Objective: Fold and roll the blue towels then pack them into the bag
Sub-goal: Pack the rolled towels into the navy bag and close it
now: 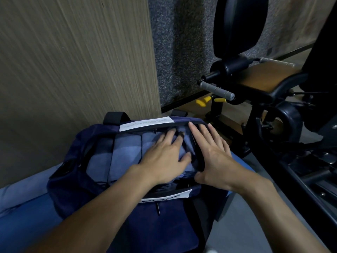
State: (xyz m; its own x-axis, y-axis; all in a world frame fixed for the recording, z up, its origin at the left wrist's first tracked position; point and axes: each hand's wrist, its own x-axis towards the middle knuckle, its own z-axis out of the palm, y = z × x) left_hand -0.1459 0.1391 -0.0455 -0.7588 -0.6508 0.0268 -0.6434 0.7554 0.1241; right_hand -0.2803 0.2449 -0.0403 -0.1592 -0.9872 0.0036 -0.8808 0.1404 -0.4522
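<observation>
A navy duffel bag [76,172] lies open in front of me on a blue surface, with white labels along its zip edges. Inside it, rolled light-blue towels [124,152] stand side by side. My left hand [164,157] presses flat on the rightmost towel inside the opening, fingers spread. My right hand [213,152] lies flat with straight fingers against the bag's right end, beside a black strap, its thumb at the near rim.
A wood-grain panel [73,61] rises close behind the bag on the left. A black exercise machine [264,84] with a grey handle [217,90] and a padded seat stands to the right. A blue padded surface [23,212] carries the bag.
</observation>
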